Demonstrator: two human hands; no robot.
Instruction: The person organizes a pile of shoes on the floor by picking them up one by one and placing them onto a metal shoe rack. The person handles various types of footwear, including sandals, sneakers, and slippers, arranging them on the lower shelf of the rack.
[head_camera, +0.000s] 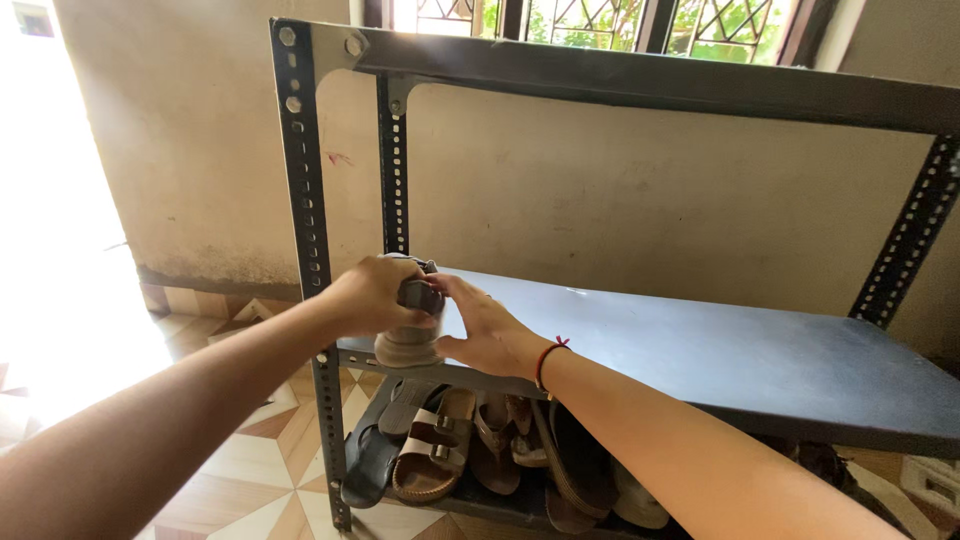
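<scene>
Head view: your left hand (372, 293) and right hand (487, 328) both clenched round grey shoe (410, 335), held upright at front left corner of middle shelf (720, 350), sole just at shelf edge. Judgement: shoe arriving on shelf, not yet let go; rest of that shelf bare. Bottom shelf (500, 510) packed with sandals (432, 455), tan and brown, strappy, buckled. Rack (300, 180): dark painted metal, slotted angle posts, bolted corners. Shelf surface matte, dusty. Floor tiles (250, 470) patterned, glossy.

Both arms reach forward, left hand (372, 293) and right hand (487, 330) with fingers curled, facing.
</scene>
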